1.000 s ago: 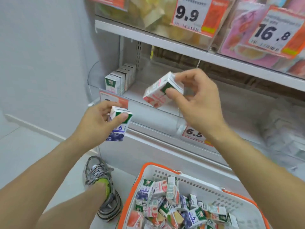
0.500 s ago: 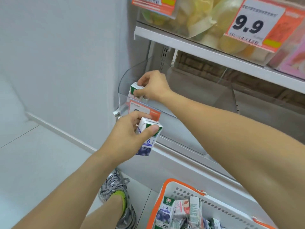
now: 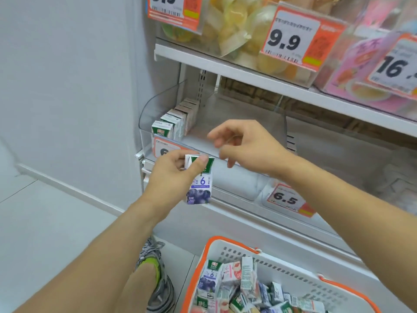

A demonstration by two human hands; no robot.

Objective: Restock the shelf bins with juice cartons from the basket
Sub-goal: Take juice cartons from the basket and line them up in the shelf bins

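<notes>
My left hand (image 3: 172, 177) grips a small blueberry juice carton (image 3: 199, 186) by its top, upright, just in front of the clear shelf bin (image 3: 158, 102). A row of several cartons (image 3: 174, 122) stands along the bin's left side. My right hand (image 3: 246, 146) hovers over the bin's front edge, fingers loosely curled and holding nothing. The white basket with an orange rim (image 3: 293, 274) sits at the bottom of the view, with several mixed juice cartons (image 3: 228, 285) piled in it.
An upper shelf (image 3: 248, 73) with bagged fruit cups and 9.9 and 16 price tags hangs over the bin. A 6.5 price tag (image 3: 285, 198) marks the neighbouring bin on the right. A grey wall is at the left. My shoe (image 3: 155, 274) rests beside the basket.
My right hand let go of the peach carton at the front of the row in the bin and drew back towards me, empty. My left hand kept its blueberry carton.
</notes>
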